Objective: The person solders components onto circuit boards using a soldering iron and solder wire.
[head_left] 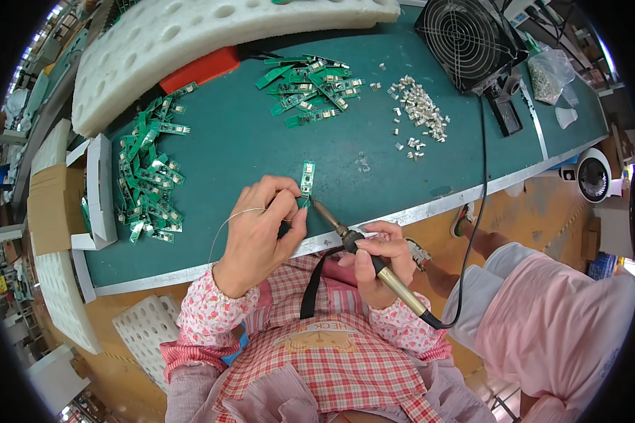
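A narrow green circuit board lies upright in the view on the green work surface, close to the front edge. My left hand is closed beside its near end, with a thin solder wire pinched in the fingers and looping back toward the wrist. Gripped pen-like in my right hand is a soldering iron. Its tip meets the board's near end by my left fingertips; the exact contact there is too small to make out.
Green boards are heaped at the left and at the back. Small white connectors lie scattered near a black fan. White foam spans the far edge. The iron's black cable crosses the right side; another person is there.
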{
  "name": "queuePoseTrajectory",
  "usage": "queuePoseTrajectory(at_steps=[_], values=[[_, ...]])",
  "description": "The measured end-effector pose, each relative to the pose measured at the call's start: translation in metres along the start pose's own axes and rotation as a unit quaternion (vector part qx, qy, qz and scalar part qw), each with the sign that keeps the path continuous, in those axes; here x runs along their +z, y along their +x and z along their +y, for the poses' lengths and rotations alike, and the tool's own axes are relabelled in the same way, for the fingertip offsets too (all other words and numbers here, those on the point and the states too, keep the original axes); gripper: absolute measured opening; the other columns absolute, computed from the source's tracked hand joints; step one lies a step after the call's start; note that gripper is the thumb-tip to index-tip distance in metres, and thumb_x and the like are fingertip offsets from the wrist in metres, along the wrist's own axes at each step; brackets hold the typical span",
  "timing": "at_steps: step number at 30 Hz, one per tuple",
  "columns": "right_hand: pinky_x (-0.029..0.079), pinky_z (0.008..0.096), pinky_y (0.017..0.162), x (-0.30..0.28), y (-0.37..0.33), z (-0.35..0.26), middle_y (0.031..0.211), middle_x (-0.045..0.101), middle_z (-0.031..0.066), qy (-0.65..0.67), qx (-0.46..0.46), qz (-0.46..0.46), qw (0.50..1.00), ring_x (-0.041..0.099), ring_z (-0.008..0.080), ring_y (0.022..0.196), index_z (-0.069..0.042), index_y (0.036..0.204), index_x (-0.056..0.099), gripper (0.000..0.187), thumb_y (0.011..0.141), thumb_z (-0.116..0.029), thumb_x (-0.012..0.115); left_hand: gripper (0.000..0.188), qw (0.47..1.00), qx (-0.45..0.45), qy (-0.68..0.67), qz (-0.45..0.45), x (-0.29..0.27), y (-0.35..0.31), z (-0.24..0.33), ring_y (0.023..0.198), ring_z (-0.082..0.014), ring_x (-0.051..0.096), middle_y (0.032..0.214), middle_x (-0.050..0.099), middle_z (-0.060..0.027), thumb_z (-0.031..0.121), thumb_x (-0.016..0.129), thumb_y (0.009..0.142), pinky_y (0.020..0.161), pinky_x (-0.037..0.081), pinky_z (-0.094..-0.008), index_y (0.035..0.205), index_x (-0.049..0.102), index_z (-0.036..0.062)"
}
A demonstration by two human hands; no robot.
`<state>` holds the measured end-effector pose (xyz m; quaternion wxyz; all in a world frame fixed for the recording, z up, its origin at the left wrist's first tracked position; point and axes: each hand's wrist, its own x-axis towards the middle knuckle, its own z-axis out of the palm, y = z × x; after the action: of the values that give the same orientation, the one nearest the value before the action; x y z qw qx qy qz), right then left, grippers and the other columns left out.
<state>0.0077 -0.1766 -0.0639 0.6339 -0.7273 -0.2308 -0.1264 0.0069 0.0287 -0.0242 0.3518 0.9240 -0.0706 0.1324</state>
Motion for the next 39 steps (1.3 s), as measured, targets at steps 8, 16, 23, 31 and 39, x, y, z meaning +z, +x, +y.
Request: queuePoseTrajectory(at_steps=[8,16,23,31,39], values=[[0.051,0.0431,0.092,-0.005,0.008,-0.009,0.061,0.069,0.0064,-0.08,-0.055,-0.079,0.992,0.071,0.0194,0.069,-0.005,0.101,0.055,0.012,0.092,-0.007,0.064,0.019,1.0,0.009,0.02,-0.01,0.0,0.002,-0.001,0.076,-0.0268,0.057,0.097,0.06,-0.0069,0.002,0.074,0.076,0.07,0.044,-0.0376,0.083,0.056,0.0047],[0.051,0.045,0.092,0.001,0.009,-0.009,0.06,0.065,0.0023,-0.088,-0.068,-0.045,0.993,0.065,0.0155,0.059,-0.005,0.097,0.06,0.015,0.085,-0.004,0.069,0.017,0.998,0.052,0.012,-0.016,-0.012,0.019,-0.015,0.089,-0.0238,0.067,0.102,0.072,-0.0058,0.001,0.077,0.078,0.078,0.047,-0.033,0.092,0.067,0.0058],[0.055,0.0435,0.087,0.005,0.009,-0.009,0.06,0.06,0.0013,-0.071,-0.076,-0.01,0.995,0.061,0.0148,0.054,-0.003,0.095,0.066,0.02,0.077,0.0,0.075,0.015,0.997,0.076,0.024,-0.015,-0.011,0.019,-0.015,0.089,-0.0224,0.068,0.099,0.075,-0.0035,0.001,0.076,0.077,0.08,0.047,-0.0343,0.088,0.069,0.0066],[0.046,0.0463,0.098,0.0,0.007,-0.012,0.057,0.068,0.0025,-0.09,-0.058,-0.054,0.993,0.069,0.0158,0.059,-0.006,0.101,0.056,0.012,0.091,-0.009,0.062,0.013,0.997,0.073,0.028,-0.021,-0.013,0.02,-0.013,0.087,-0.0221,0.068,0.098,0.075,-0.0038,0.0,0.076,0.077,0.079,0.047,-0.0337,0.086,0.068,0.0061],[0.047,0.0449,0.097,-0.013,0.004,-0.01,0.065,0.07,0.0009,-0.077,-0.076,0.004,0.994,0.068,0.0156,0.059,-0.005,0.103,0.059,0.018,0.087,-0.005,0.068,0.012,0.996,0.08,0.023,-0.017,-0.013,0.02,-0.013,0.086,-0.0221,0.068,0.098,0.075,-0.0044,0.0,0.075,0.077,0.079,0.046,-0.0339,0.086,0.069,0.0055]])
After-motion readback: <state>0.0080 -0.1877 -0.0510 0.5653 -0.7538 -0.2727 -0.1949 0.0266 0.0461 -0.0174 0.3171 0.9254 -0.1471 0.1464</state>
